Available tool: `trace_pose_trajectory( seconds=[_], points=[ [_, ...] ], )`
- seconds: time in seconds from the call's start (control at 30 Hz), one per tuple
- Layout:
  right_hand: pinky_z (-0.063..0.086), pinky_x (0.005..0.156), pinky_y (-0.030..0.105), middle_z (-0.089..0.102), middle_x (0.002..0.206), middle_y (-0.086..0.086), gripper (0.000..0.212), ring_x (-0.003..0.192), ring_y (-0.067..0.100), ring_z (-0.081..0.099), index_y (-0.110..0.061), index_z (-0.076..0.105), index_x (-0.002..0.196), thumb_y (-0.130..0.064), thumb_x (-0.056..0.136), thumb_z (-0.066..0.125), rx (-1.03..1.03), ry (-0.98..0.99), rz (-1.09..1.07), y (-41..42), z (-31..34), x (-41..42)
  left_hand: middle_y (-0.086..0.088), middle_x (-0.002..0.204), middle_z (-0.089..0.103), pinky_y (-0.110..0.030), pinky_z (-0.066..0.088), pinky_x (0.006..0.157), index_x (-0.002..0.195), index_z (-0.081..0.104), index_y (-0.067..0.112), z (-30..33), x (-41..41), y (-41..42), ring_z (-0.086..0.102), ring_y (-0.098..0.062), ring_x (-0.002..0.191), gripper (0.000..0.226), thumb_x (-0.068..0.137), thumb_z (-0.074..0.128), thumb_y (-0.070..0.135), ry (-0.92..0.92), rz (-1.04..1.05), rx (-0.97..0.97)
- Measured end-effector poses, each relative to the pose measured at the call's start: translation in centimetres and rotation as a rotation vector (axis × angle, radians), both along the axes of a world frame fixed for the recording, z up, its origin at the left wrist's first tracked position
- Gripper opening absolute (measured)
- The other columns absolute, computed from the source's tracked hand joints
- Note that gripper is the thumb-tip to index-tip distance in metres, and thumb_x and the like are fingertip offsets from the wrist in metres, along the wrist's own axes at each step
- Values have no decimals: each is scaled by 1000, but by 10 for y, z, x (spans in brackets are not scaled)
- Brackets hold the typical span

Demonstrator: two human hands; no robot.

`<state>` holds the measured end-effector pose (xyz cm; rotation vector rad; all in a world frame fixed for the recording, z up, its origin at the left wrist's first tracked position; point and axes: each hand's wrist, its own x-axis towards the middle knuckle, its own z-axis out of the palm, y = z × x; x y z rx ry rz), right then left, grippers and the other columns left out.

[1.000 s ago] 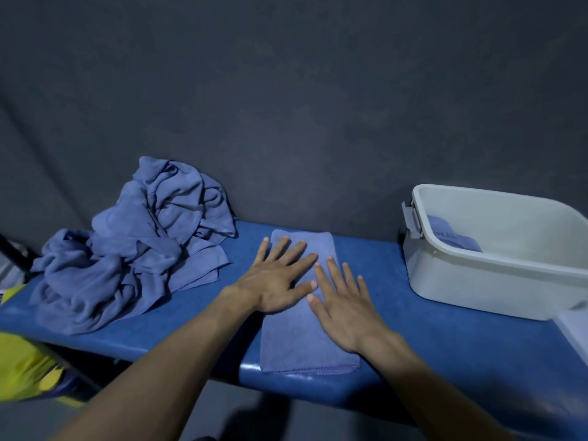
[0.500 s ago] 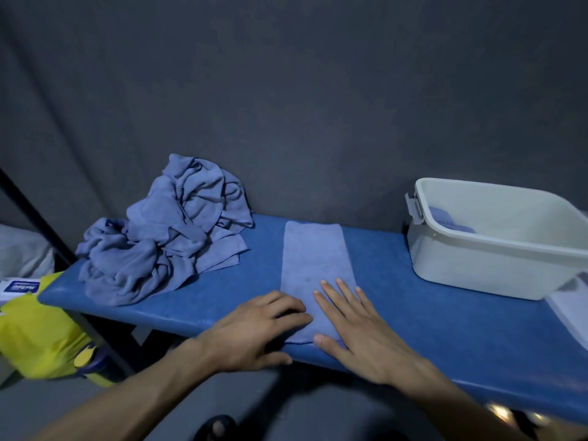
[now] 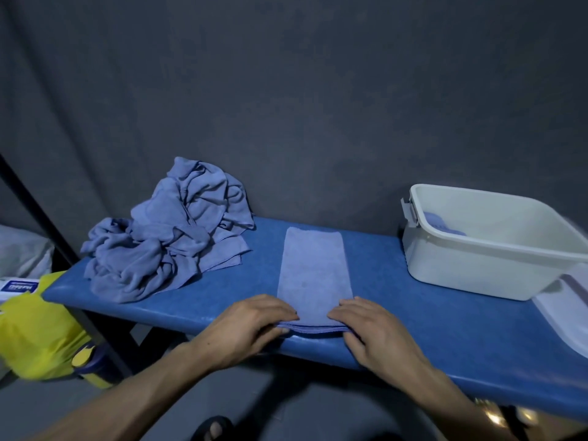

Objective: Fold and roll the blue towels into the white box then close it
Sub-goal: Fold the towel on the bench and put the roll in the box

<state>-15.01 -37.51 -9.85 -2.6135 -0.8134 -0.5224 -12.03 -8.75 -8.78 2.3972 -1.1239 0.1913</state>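
Note:
A blue towel folded into a long narrow strip lies on the blue bench, running from the wall to the front edge. My left hand and my right hand pinch its near end at the two corners, fingers curled over the top and thumbs under the layered edge. The white box stands open at the right of the bench, with a blue rolled towel inside against its left wall.
A heap of crumpled blue towels sits at the bench's left end against the dark wall. A white lid lies at the right edge by the box. A yellow bag and a dark pole stand left of the bench.
Both hands slid back along the towel from its middle to its near end and now curl round the edge. The camera view has shifted back and left.

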Motion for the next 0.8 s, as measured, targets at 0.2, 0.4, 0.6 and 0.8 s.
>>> trace_pose_trajectory(
  seconds=[0.2, 0.4, 0.6, 0.8],
  points=[
    [53, 74, 22, 75, 93, -15, 15, 80, 1, 69, -29, 73, 103, -33, 91, 66, 157, 271, 5, -14, 23, -1, 18, 97, 67, -23, 50, 84, 100, 69, 28, 0, 1, 0, 63, 1, 92, 15, 101, 59, 38, 189, 108, -171],
    [37, 59, 29, 50, 60, -3, 23, 59, 4, 43, -12, 63, 79, -27, 97, 64, 430, 481, -203, -10, 26, 24, 10, 67, 59, -30, 45, 68, 80, 64, 27, 1, 22, -17, 51, -4, 65, 20, 98, 61, 35, 442, 336, -349],
    [28, 49, 21, 37, 52, -9, 35, 51, 7, 33, 1, 53, 74, -25, 95, 63, 467, 551, -442, 1, 25, 51, 15, 54, 48, -29, 38, 59, 66, 52, 17, 1, 53, -25, 42, -6, 54, 37, 97, 64, 34, 553, 515, -255],
    [34, 47, 17, 46, 56, -5, 25, 52, 10, 41, -2, 57, 74, -20, 91, 63, 412, 542, -546, 5, 20, 63, 6, 68, 67, -32, 51, 69, 84, 64, 17, 7, 59, -32, 66, -16, 70, 23, 95, 63, 38, 492, 568, -134]
  ],
)
